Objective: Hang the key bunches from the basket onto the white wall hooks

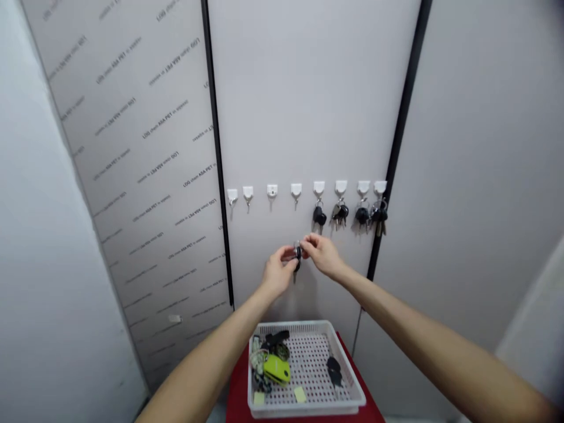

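A bunch of keys with a black head and a metal ring [298, 258] is held up in front of the white panel, below the row of hooks. My left hand [277, 271] pinches its black part from the left. At the top, the fingers of my right hand [324, 254] are closed on the ring. Above my hands is a white hook [296, 190] with a bare metal prong. To its right, black-headed keys [319, 216] hang from another hook [319, 188], and more key bunches [340, 212] hang farther right.
A white perforated basket [308, 410] stands below on a red surface [238, 390]. Inside lie a lime-green key case [277, 369], black keys [334, 371], yellow paper pieces [300, 394] and other small items. Dark vertical strips [219, 158] border the panel.
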Demonstrator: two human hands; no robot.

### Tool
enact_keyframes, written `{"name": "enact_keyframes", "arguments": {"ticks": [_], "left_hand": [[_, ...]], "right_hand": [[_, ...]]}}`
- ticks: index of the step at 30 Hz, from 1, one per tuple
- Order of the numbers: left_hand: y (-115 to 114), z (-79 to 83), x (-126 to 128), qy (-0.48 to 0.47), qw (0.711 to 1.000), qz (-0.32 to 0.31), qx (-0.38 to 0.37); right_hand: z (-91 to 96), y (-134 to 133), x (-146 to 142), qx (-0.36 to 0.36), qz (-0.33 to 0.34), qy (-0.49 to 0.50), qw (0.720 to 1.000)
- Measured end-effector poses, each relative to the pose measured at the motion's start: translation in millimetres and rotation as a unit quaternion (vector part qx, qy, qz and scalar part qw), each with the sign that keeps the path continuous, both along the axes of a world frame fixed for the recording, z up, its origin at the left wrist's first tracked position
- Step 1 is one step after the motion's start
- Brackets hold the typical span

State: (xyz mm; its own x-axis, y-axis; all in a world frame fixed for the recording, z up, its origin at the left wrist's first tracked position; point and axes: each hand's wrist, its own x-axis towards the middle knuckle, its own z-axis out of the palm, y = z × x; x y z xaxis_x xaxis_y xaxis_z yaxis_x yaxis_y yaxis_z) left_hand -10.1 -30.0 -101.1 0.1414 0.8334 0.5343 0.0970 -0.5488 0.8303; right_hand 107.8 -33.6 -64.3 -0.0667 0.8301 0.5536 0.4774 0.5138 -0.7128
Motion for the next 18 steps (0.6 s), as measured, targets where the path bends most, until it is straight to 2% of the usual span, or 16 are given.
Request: {"name": "enact_keyframes", "arguments": {"ticks": [4,6,9,12,14,16,18], "left_hand": [[10.5,47.2,-1.1,0.063,0.992,0.052,0.097],[14.7,62.3,-1.3,0.093,0.987,0.079,0.109],[20.5,75.4,0.1,0.128,0.979,0.106,0.114],[24.1,79.4,2.5,0.145,0.977,0.110,0.113],[23.8,77.1,3.2,0.148,0.978,0.106,0.104],[20.2,69.8,2.4,0.147,0.980,0.102,0.089],[13.3,55.7,0.5,0.144,0.982,0.096,0.074]], "right_hand": [[47.9,21.9,-8.8,0.037,-0.045,0.085,0.995],[62.3,30.0,-11.6,0.037,-0.070,0.119,0.990],[73.2,41.0,-13.7,0.033,-0.128,0.127,0.983],[75.3,50.0,-13.9,0.034,-0.184,0.074,0.980],[74.0,52.2,-12.6,0.028,-0.190,0.040,0.981],[69.6,49.0,-9.4,0.016,-0.175,0.023,0.984],[59.7,39.9,-4.4,0.016,-0.157,0.019,0.987]]}}
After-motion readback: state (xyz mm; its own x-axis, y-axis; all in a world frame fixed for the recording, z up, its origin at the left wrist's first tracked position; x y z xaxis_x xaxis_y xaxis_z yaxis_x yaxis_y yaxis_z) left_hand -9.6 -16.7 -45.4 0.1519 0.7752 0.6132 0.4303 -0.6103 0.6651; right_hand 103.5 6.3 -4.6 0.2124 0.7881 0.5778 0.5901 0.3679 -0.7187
